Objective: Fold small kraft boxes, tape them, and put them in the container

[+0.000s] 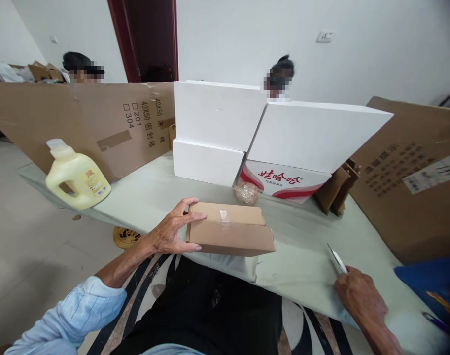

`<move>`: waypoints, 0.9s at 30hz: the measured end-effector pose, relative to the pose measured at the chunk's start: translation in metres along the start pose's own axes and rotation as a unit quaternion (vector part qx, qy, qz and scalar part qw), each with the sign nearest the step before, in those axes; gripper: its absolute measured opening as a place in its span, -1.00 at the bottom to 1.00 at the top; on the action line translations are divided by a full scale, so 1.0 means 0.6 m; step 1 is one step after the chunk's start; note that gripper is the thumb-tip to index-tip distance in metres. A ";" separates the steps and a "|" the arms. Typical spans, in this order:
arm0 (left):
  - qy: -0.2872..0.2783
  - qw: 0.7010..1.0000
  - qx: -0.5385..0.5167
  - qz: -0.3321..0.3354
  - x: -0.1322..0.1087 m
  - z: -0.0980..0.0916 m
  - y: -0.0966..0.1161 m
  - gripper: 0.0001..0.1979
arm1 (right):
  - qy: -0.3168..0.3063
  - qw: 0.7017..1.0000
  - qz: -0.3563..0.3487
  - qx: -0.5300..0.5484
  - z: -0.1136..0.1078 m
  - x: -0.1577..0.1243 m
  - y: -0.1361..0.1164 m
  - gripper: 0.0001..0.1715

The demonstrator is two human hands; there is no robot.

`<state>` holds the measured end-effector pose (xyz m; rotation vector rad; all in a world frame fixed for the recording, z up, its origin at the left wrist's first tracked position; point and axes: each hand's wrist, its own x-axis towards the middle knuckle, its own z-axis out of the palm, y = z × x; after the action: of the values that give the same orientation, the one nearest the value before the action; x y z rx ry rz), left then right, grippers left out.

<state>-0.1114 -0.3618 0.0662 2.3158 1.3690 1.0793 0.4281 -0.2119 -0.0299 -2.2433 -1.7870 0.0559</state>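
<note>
- The small brown cardboard box (232,239) lies at the near edge of the desk (298,236), in front of the person, presumably for easy reach by both hands.
- The left hand (176,227) grips its left end, thumb on the near side and fingers over the top; this hold likely steadies the box and leaves the taped seam uncovered.
- A short strip of tape (224,215) crosses that seam, apparently keeping the panels together.
- The right hand (361,296) is closed around the handle of what looks like a slim knife (337,259), though its type is hard to tell; its tip points away from the body, a safer carry, well apart from the box.
- Beyond the box, a crumpled clear ball (247,193) sits against the red-and-white carton (287,182).
- The stacked white boxes (217,116) seem to serve as a screen.
- The pale-yellow detergent jug (80,177) stands far left, out of the way.
</note>
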 end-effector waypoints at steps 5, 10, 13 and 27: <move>0.006 1.000 0.001 0.007 -0.001 0.003 0.003 -0.19 | 0.074 0.965 -0.149 0.201 -0.104 -0.041 -0.122 -0.56; 0.012 1.000 0.002 0.006 -0.003 0.005 0.015 -0.07 | 0.028 0.850 -0.462 0.251 -0.212 -0.098 -0.274 -0.69; 0.012 1.000 -0.002 0.000 -0.006 0.006 0.021 -0.10 | -0.006 0.802 -0.560 0.206 -0.243 -0.112 -0.335 -0.70; 0.005 1.000 -0.023 -0.014 -0.005 0.001 0.028 -0.17 | 0.012 0.728 -0.681 0.082 -0.264 -0.105 -0.421 -0.53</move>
<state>-0.1012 -0.3730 0.0734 2.2543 1.3628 1.1044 0.2042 -0.2511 0.1734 -0.3752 -2.7455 -0.1038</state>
